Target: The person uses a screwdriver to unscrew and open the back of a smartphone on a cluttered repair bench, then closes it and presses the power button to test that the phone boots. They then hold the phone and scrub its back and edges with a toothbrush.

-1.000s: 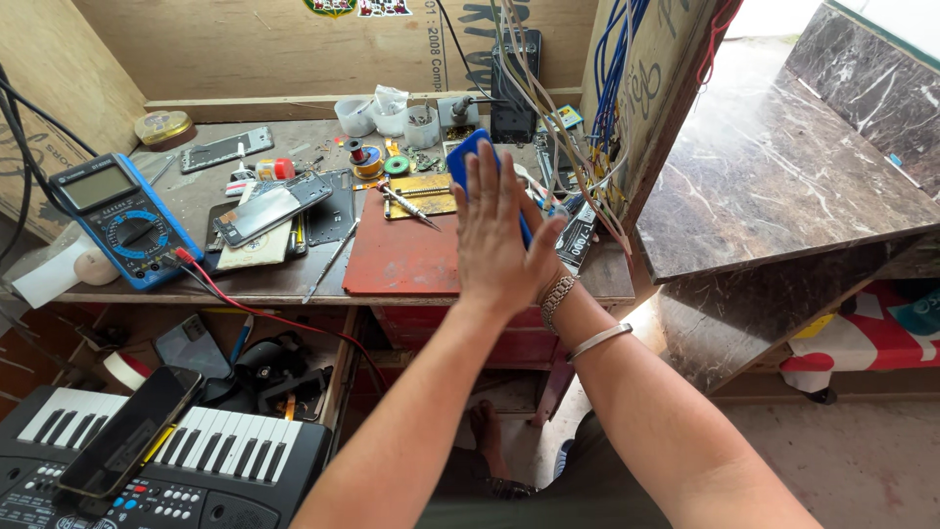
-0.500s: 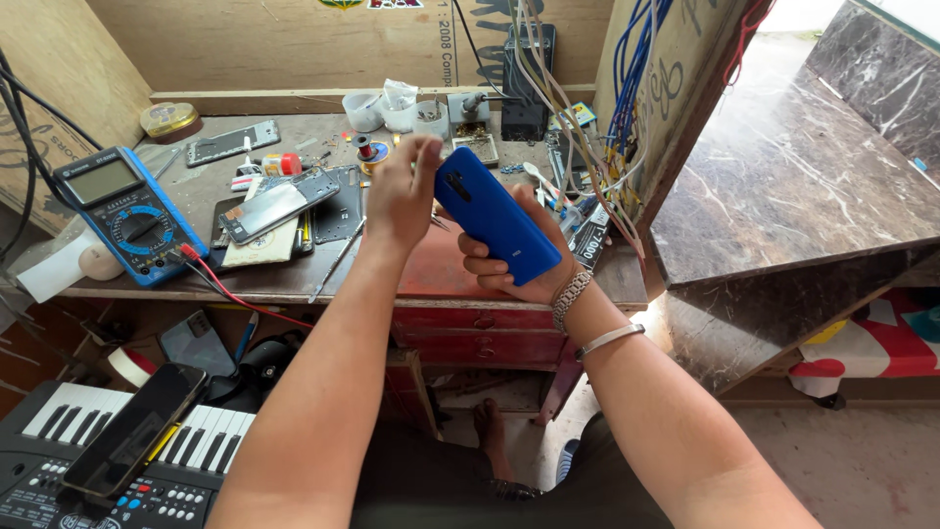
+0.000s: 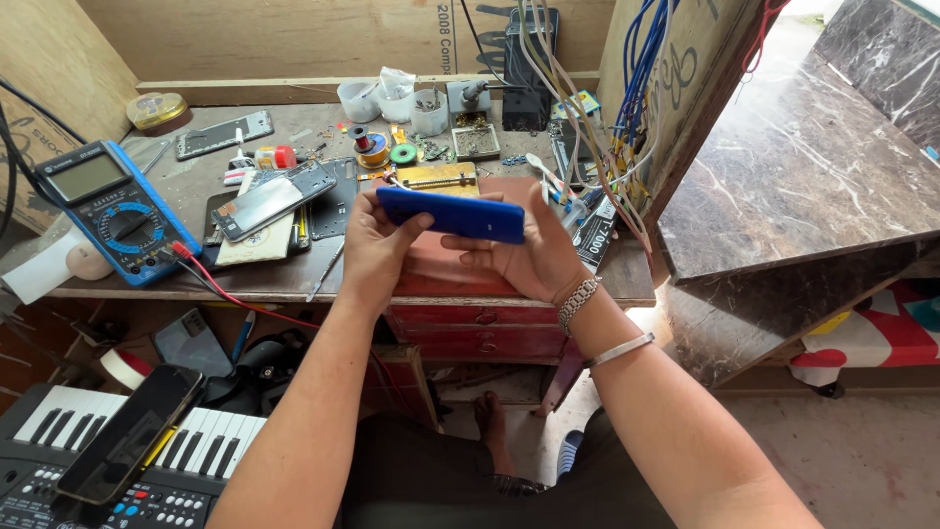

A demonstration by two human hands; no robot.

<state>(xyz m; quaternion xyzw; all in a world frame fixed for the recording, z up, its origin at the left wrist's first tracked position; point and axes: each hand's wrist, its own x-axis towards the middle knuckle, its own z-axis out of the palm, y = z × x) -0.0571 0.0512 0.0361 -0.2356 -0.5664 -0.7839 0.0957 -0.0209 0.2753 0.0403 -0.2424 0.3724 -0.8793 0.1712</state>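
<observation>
Here the left hand (image 3: 377,245) and the right hand (image 3: 524,257) hold a blue phone (image 3: 452,213) between them, level, above the red mat (image 3: 446,269) at the front of the wooden workbench (image 3: 186,279). The left hand's fingers curl round the phone's left end with the thumb on its near face; the right hand cups it from below, fingers under the right end. Just behind the phone lies a brass-coloured clamp plate (image 3: 438,177). Further back stand three white cups (image 3: 395,101); the rightmost holds small dark parts, and what fills the other two cannot be made out. Beside them a small square tray (image 3: 476,142) holds tiny bits. Well to the left sits a blue multimeter (image 3: 106,203), with a disassembled phone (image 3: 272,200) between.
</observation>
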